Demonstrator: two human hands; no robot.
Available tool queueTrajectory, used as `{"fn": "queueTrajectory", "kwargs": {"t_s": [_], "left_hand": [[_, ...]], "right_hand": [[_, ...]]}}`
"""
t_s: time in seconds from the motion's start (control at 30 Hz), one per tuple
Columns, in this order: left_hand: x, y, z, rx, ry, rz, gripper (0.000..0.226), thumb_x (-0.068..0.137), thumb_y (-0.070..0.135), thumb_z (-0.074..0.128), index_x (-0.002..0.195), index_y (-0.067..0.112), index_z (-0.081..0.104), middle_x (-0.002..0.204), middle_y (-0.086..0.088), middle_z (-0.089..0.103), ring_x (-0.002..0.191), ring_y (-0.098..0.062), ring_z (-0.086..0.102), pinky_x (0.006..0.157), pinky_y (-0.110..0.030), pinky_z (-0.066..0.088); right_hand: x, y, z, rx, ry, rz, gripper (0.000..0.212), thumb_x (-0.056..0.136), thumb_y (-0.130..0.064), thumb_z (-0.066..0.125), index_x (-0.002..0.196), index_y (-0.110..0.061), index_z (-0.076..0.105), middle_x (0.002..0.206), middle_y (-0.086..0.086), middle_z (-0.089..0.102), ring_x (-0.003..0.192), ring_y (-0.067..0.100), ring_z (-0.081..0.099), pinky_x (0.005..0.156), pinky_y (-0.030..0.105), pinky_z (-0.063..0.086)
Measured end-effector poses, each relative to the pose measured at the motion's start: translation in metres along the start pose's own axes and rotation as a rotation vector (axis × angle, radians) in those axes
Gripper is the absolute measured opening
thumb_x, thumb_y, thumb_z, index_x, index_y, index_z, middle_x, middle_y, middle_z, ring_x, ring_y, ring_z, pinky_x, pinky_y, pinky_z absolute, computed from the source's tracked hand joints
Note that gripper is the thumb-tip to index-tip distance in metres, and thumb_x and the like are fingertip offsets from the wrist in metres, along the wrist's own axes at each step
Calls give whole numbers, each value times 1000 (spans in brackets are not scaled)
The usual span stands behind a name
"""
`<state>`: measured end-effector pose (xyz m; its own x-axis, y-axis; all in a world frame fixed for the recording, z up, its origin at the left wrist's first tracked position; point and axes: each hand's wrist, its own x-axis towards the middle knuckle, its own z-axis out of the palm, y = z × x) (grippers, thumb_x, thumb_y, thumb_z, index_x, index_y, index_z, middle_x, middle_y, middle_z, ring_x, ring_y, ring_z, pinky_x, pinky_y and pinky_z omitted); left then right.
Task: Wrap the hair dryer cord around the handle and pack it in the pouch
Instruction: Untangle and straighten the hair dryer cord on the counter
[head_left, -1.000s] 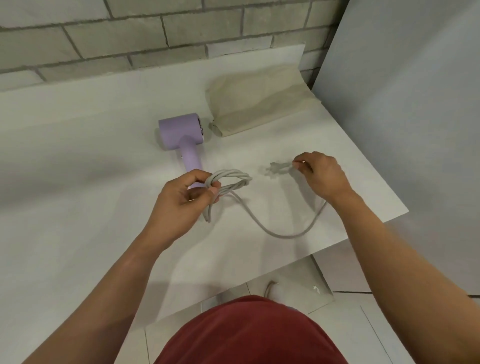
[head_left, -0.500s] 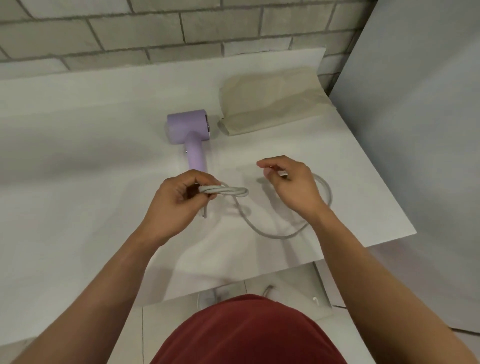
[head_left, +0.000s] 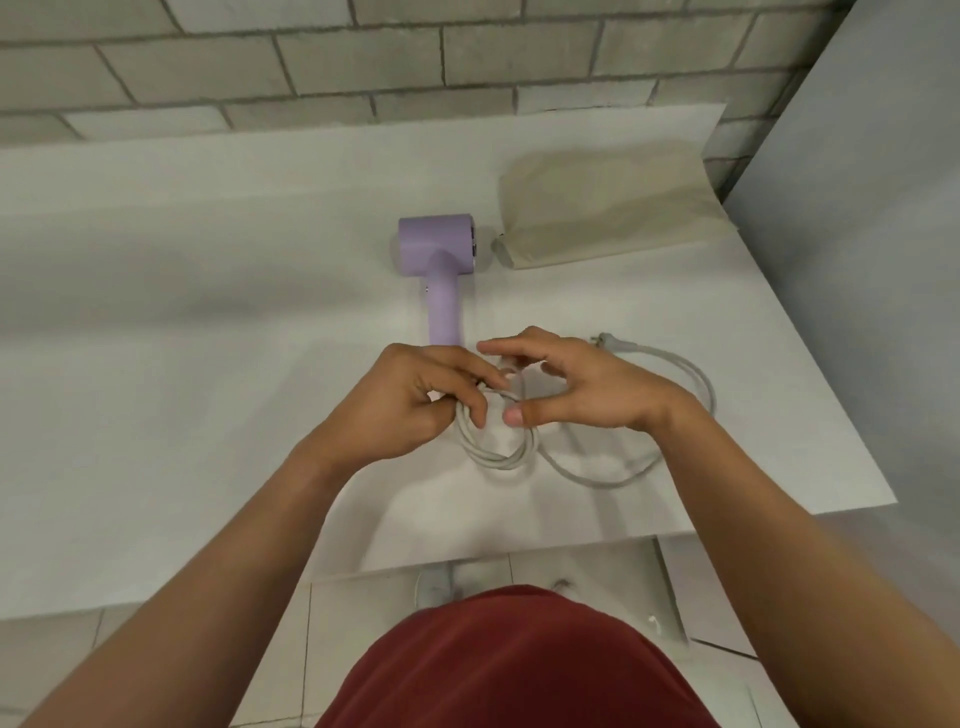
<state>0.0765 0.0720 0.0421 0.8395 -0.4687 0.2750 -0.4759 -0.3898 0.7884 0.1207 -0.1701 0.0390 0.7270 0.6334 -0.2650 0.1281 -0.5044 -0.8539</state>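
Left hand (head_left: 431, 400) curled, right hand (head_left: 576, 384) loose

**Plug let go, right hand brought in to the coil**

The plug (head_left: 603, 340) has been released. Half a second ago it was pinched in the right hand (head_left: 587, 387); now it is seen lying on the table (head_left: 208, 312) just beyond that hand. The right hand has been carried in from the far right, where it was held a second ago, and is set just beside the left hand (head_left: 415, 400). Its fingers are spread and curved over the coil (head_left: 498, 457), though contact cannot be made out. The coil, gripped flat and narrow before, is now hung from the left hand as an open ring. The loose cord (head_left: 691, 374) has been swung out wider to the right, behind the right wrist.
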Motion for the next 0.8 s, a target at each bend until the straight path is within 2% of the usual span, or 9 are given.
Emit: {"fn": "queueTrajectory", "kwargs": {"t_s": [0.1,0.17,0.23,0.37,0.43,0.5,0.57,0.67,0.8], "left_hand": [[-2,-5,1,46,27,66,39,70,-16,52,77,8,82,116,5,76,124,-16,64,100,-36,53],[-3,-8,2,54,88,78,40,72,-17,54,79,11,83,121,4,73,122,-24,63,100,-43,53],[-4,-9,1,18,143,54,45,79,-18,56,86,17,84,123,4,67,115,-24,65,97,-42,53],[-3,-1,7,-116,444,-223,47,94,-11,58,106,31,75,109,8,67,100,-13,67,88,-37,59],[-4,5,9,-325,580,-451,26,94,3,63,103,26,72,95,7,69,88,-15,68,78,-43,60],[-9,12,10,-477,515,-609,10,89,25,69,95,17,69,88,0,70,79,-19,69,74,-41,59],[-16,15,15,-446,337,-648,27,83,42,77,94,19,70,90,1,75,82,-16,72,78,-38,60],[-16,21,28,-318,323,-591,12,89,29,80,98,25,73,94,11,76,89,-9,72,85,-31,60],[-8,26,27,-442,467,-565,9,96,13,72,101,20,75,95,0,76,92,-30,72,84,-38,64]], "right_hand": [[1,-1,-1,-33,-1,4,29,83,-40,87,107,-31,76,101,-5,69,100,16,68,99,42,53],[-1,-1,1,119,12,10,21,88,-31,84,105,-19,78,99,6,76,96,34,70,90,46,56],[-4,-4,4,248,67,0,17,93,-19,78,109,-13,78,96,11,79,91,43,69,77,37,59],[-9,-7,7,305,294,3,13,95,-11,75,106,-17,81,89,7,80,62,17,58,69,26,53],[-13,-8,9,305,375,0,15,95,-12,75,107,-19,82,89,3,81,58,11,58,71,22,54],[-16,-11,13,303,436,-32,17,94,-12,76,109,-19,81,90,1,81,58,11,61,72,21,55],[-17,-13,17,303,484,-75,18,94,-11,76,110,-18,80,91,0,81,59,14,65,71,25,58],[-17,-13,20,300,528,-123,18,93,-13,77,112,-16,78,94,0,80,64,22,71,76,37,62],[-20,-6,15,257,475,-113,33,87,-24,84,119,-22,76,105,-7,75,62,30,60,69,36,56]]}}
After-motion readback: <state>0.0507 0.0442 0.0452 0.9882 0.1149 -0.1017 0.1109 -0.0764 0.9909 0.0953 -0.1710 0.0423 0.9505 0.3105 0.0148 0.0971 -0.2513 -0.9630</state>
